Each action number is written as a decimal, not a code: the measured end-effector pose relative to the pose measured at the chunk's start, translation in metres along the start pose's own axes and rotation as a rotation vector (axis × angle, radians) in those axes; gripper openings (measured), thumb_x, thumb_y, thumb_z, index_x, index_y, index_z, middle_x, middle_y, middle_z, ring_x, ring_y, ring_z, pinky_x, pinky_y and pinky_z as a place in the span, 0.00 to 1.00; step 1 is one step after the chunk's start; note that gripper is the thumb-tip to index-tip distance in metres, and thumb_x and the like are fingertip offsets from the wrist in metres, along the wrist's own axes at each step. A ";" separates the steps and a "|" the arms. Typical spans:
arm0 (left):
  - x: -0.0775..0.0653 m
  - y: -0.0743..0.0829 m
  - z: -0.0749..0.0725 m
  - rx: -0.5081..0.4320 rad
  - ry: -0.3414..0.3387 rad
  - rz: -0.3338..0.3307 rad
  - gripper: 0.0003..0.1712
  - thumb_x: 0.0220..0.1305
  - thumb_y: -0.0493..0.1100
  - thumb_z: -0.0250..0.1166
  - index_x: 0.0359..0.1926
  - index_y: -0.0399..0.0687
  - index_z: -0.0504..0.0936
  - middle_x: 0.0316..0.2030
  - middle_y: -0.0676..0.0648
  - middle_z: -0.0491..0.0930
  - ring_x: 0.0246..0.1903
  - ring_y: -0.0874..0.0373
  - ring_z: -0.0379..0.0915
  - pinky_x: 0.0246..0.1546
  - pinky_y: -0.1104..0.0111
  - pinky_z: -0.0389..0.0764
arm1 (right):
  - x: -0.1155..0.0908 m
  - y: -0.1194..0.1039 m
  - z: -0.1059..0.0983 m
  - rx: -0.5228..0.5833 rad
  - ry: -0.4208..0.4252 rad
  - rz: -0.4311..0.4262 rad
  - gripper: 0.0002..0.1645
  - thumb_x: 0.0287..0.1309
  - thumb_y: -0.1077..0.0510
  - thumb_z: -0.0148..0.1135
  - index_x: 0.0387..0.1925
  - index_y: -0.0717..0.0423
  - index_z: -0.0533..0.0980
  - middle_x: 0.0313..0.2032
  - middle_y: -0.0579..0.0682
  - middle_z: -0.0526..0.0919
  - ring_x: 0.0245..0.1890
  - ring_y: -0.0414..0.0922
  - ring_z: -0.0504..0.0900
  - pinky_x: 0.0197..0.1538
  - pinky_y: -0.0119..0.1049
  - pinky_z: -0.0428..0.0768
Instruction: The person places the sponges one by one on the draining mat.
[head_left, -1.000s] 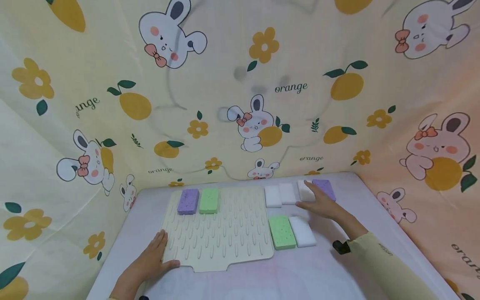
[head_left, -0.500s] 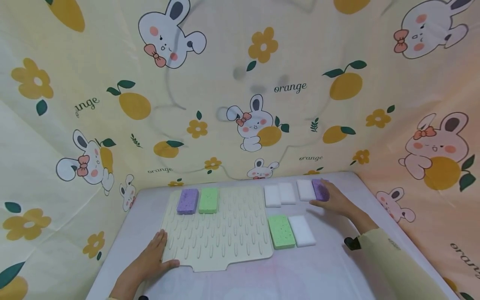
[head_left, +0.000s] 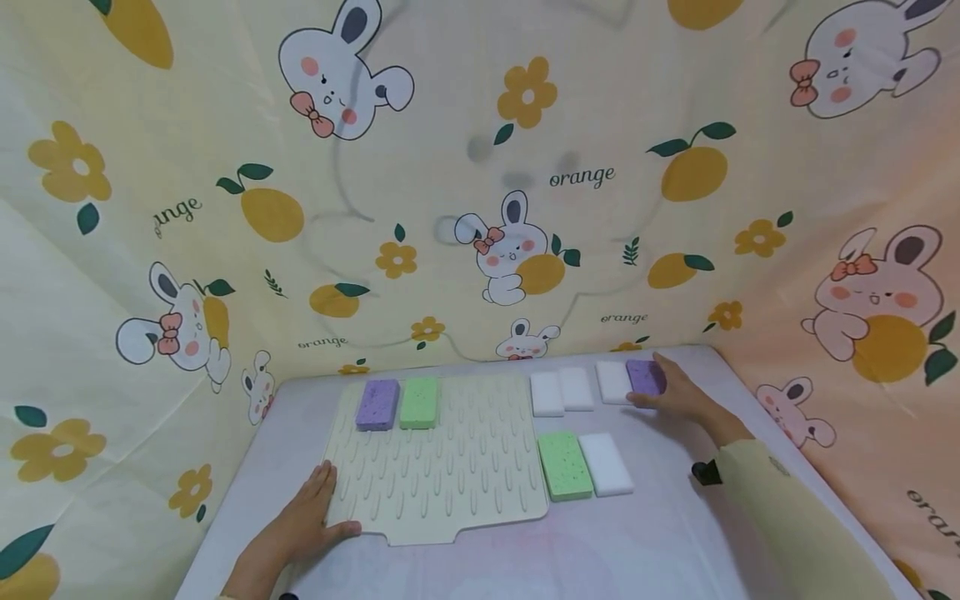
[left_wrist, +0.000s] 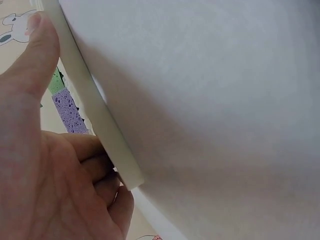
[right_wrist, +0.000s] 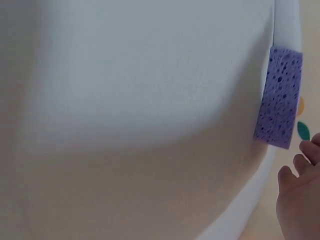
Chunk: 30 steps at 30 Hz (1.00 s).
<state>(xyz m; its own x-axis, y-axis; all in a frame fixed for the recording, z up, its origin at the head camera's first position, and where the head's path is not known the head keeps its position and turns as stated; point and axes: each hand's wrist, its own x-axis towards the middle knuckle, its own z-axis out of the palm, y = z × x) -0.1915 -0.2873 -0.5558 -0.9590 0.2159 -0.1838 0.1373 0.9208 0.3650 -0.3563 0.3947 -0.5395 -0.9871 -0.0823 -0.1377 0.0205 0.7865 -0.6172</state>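
My left hand (head_left: 303, 517) rests at the near left corner of a cream ribbed mat (head_left: 450, 475), its fingers along the side and thumb at the front edge. In the left wrist view the thumb and fingers lie about the mat's edge (left_wrist: 107, 125). At the back right, my right hand (head_left: 678, 392) spans a purple sponge (head_left: 643, 377), thumb at its near side and fingertips by its far right corner. The right wrist view shows the fingers near the end of that purple sponge (right_wrist: 279, 97); the thumb is out of sight there.
Another purple sponge (head_left: 377, 405) and a green sponge (head_left: 418, 402) lie on the mat's back left. Right of the mat are white sponges (head_left: 547, 394), (head_left: 576, 389), (head_left: 614, 382), plus a green sponge (head_left: 566, 467) beside a white sponge (head_left: 606, 464). Patterned cloth (head_left: 465, 150) surrounds the white table.
My right hand has moved right from the white sponge to the purple sponge at the row's end. That purple sponge now stands straighter, beside the white one. The left hand has stayed put.
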 end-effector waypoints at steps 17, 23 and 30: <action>0.000 0.002 -0.001 -0.008 -0.006 -0.010 0.72 0.60 0.70 0.75 0.79 0.19 0.52 0.81 0.22 0.46 0.81 0.25 0.41 0.80 0.36 0.53 | 0.020 0.015 -0.001 -0.015 -0.031 -0.015 0.85 0.57 0.27 0.75 0.82 0.73 0.30 0.80 0.81 0.36 0.79 0.80 0.42 0.77 0.79 0.47; -0.001 0.004 -0.003 -0.014 -0.011 -0.021 0.72 0.60 0.70 0.75 0.80 0.20 0.51 0.81 0.23 0.46 0.81 0.25 0.41 0.80 0.36 0.53 | 0.018 0.017 0.001 -0.027 -0.044 -0.020 0.84 0.59 0.30 0.75 0.82 0.73 0.31 0.80 0.81 0.36 0.79 0.80 0.42 0.77 0.79 0.47; -0.001 0.002 0.000 -0.013 0.002 -0.008 0.72 0.60 0.70 0.75 0.79 0.19 0.52 0.81 0.22 0.46 0.81 0.25 0.41 0.80 0.36 0.53 | 0.009 0.019 -0.006 -0.038 -0.099 -0.031 0.81 0.61 0.33 0.76 0.83 0.71 0.31 0.79 0.82 0.36 0.78 0.82 0.41 0.76 0.80 0.46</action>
<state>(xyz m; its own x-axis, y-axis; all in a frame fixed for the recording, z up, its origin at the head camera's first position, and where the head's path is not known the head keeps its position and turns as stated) -0.1908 -0.2862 -0.5546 -0.9606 0.2078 -0.1847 0.1266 0.9184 0.3750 -0.3660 0.4125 -0.5477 -0.9665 -0.1658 -0.1961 -0.0179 0.8053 -0.5926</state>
